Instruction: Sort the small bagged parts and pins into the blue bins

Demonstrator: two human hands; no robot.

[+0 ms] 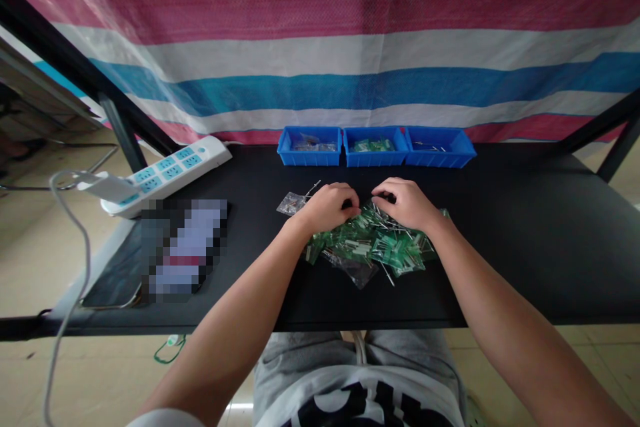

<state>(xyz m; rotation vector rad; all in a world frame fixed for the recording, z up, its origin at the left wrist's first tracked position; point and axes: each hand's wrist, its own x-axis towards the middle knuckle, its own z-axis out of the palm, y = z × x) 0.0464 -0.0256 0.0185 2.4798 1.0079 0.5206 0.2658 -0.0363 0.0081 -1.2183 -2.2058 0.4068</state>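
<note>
On the black table lies a pile of small green plastic packets (pixel 400 250) with thin metal pieces in and among them. My left hand (pixel 330 207) is at the pile's upper left, fingers curled in and tips at the packets. Opposite it, my right hand (pixel 406 203) bends its thumb and fingers together over several thin metal rods (pixel 385 223). What either hand grips is too small or hidden to make out. A clear packet (pixel 291 203) sits left of my left hand, and another clear packet (pixel 357 271) pokes out at the pile's front.
Behind the pile stand three blue bins: the left bin (pixel 310 159) with clear packets, the middle bin (pixel 375 159) with green ones, the right bin (pixel 440 159) with thin rods. A power strip (pixel 167 173) with a plugged-in cable and a phone (pixel 113 273) lie at left.
</note>
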